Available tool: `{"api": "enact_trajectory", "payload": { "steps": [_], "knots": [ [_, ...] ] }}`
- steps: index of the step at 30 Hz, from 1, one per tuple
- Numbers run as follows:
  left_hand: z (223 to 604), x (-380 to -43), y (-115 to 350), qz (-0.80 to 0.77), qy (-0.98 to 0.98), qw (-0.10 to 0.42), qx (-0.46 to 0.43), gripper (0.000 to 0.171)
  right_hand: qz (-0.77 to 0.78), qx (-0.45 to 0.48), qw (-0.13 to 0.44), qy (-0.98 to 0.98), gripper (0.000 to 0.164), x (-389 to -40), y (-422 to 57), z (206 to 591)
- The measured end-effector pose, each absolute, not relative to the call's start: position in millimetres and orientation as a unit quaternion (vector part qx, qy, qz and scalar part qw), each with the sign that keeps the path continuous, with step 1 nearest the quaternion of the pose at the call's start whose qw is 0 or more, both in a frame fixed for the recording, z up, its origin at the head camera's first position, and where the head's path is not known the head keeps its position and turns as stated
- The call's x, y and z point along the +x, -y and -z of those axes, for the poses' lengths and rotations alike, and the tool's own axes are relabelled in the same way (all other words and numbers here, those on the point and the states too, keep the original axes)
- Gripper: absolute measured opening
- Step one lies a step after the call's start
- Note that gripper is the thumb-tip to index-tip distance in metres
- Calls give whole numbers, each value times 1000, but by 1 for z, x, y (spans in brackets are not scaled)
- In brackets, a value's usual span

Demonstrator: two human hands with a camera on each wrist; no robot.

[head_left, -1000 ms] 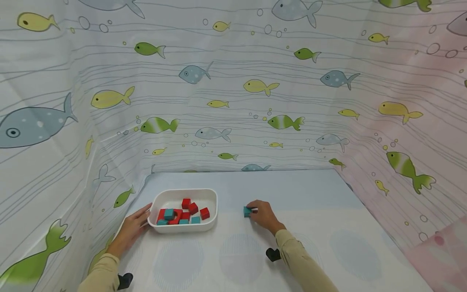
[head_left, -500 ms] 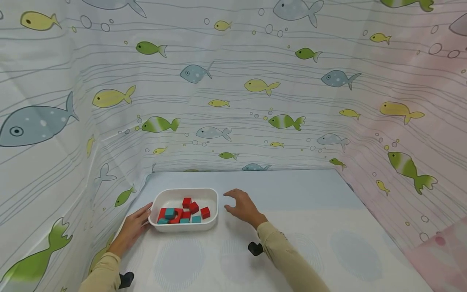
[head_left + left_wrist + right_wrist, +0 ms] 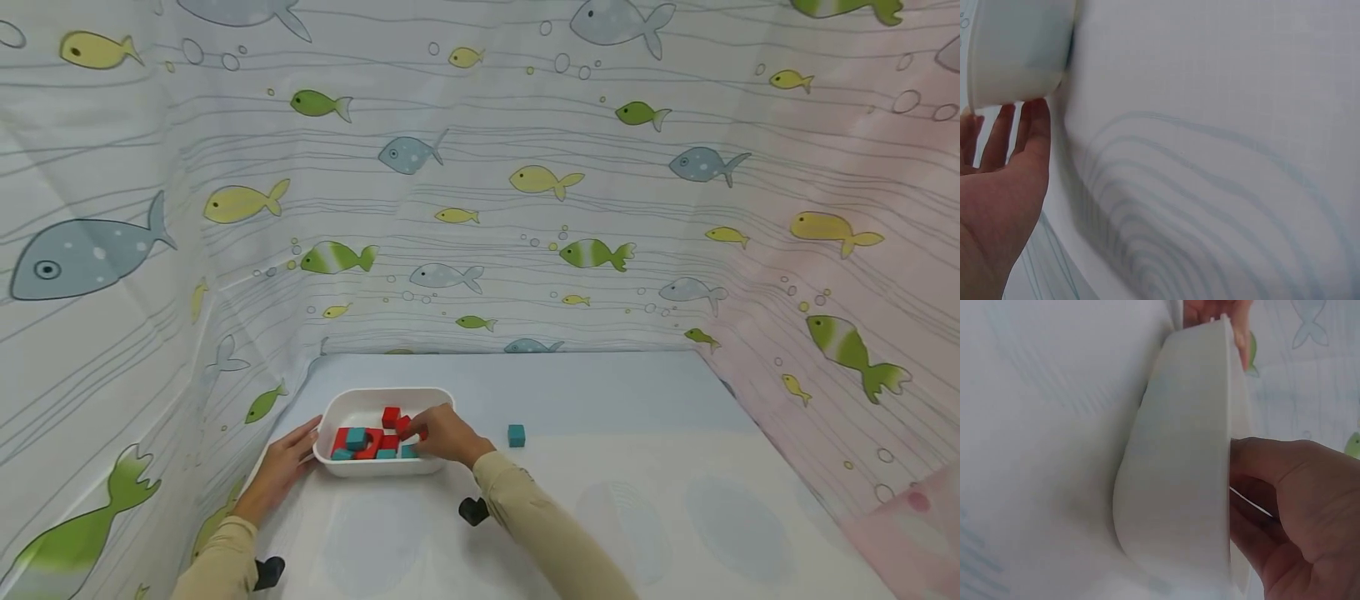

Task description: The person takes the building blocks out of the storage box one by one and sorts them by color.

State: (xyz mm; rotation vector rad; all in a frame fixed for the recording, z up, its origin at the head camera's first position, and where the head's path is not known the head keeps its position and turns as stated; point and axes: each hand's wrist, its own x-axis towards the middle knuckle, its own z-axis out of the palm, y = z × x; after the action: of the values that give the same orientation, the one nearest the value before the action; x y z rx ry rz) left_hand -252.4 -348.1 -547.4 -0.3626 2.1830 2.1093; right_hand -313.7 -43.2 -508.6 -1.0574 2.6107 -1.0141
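Observation:
A white plastic box (image 3: pixel 382 468) on the table holds red and teal blocks, among them a teal cube (image 3: pixel 356 438) lying on a red piece with a curved cut-out (image 3: pixel 372 443). My left hand (image 3: pixel 281 467) rests its extended fingers against the box's left end; the left wrist view shows these fingertips at the wall (image 3: pixel 1016 69). Over the right rim, my right hand (image 3: pixel 446 435) reaches into the box, with thumb and fingers around a red block. Whether they pinch it I cannot tell; the wall hides the fingertips in the right wrist view. Right of the box stands another teal cube (image 3: pixel 516 436).
A pale cloth with large faint circles covers the table (image 3: pixel 600 400). Fish-printed curtains (image 3: pixel 480 250) rise at the back and on both sides. A black wrist-worn piece (image 3: pixel 473 511) hangs beneath the right forearm.
My right hand has let go of the teal cube on the table, moved left and reached into the box. The left hand has stayed at the box's left end.

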Motion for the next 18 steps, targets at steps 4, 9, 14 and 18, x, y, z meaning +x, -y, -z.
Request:
{"api": "enact_trajectory", "payload": {
  "steps": [4, 9, 14, 18],
  "knots": [
    [550, -253, 347, -692, -710, 39, -125, 53, 327, -350, 94, -873, 28, -317, 49, 516],
    [552, -254, 346, -693, -708, 33, -134, 53, 333, -346, 104, -871, 31, -319, 52, 520],
    [552, -256, 346, -692, -708, 28, -140, 53, 315, -338, 109, -880, 34, -320, 55, 520],
    [554, -258, 347, -692, -706, 27, -147, 54, 282, -342, 107, -890, 33, -321, 57, 520]
  ]
}}
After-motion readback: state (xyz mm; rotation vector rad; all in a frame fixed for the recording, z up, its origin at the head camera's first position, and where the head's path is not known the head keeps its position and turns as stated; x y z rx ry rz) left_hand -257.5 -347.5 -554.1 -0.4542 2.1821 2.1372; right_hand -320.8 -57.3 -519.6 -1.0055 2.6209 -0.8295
